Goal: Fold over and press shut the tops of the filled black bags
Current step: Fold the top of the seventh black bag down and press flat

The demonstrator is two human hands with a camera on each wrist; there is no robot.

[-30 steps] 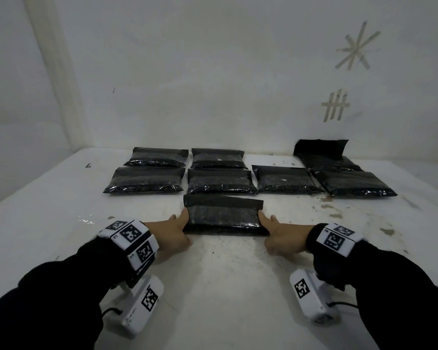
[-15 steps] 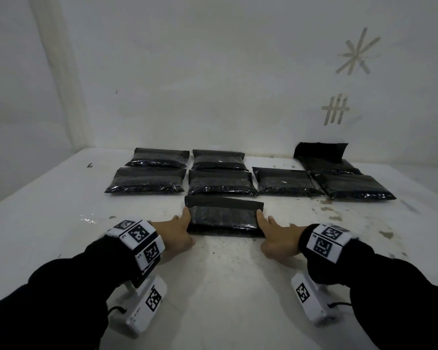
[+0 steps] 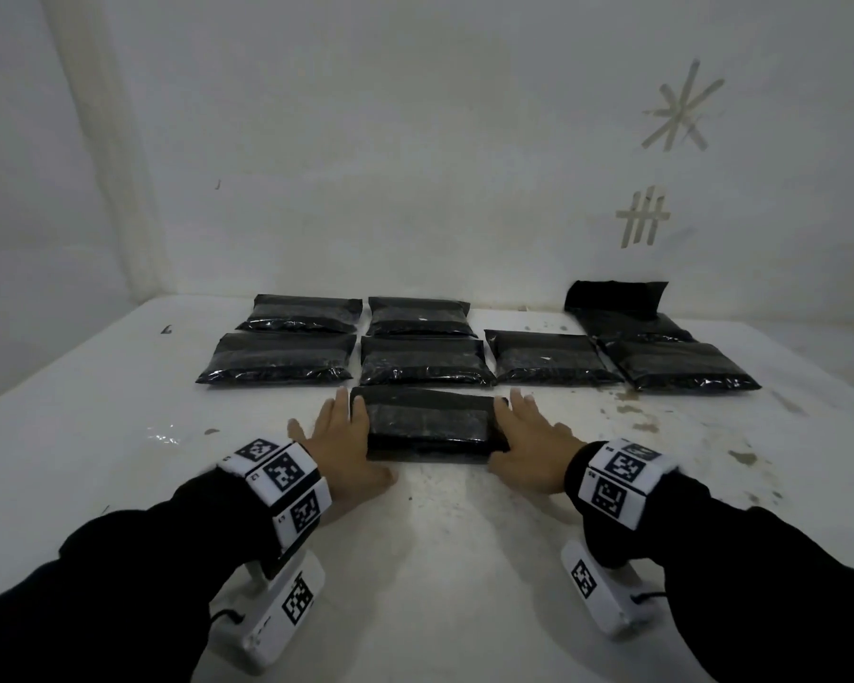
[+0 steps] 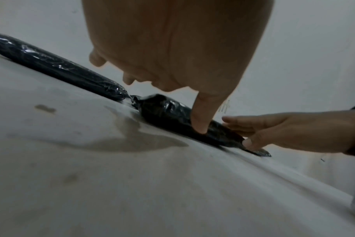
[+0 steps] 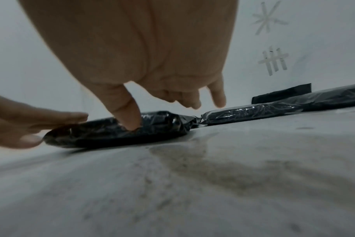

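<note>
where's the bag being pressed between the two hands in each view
Head: the near bag lies low centre, left hand and right hand at its ends.
Left wrist: centre, under the forefinger.
Right wrist: centre-left, thumb dug into it.
Shared landmark: the tape tally mark on the wall, plain in head and right wrist.

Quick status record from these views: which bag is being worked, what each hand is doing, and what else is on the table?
bag in work: filled black plastic bag, nearest on the white table, top folded over
left hand: fingers straight, flat at the bag's left end, thumb on it
right hand: same at the right end
sealed bags: six flat black bags in rows behind
unfolded bag: far right, flap upright
wall: tape marks
</note>
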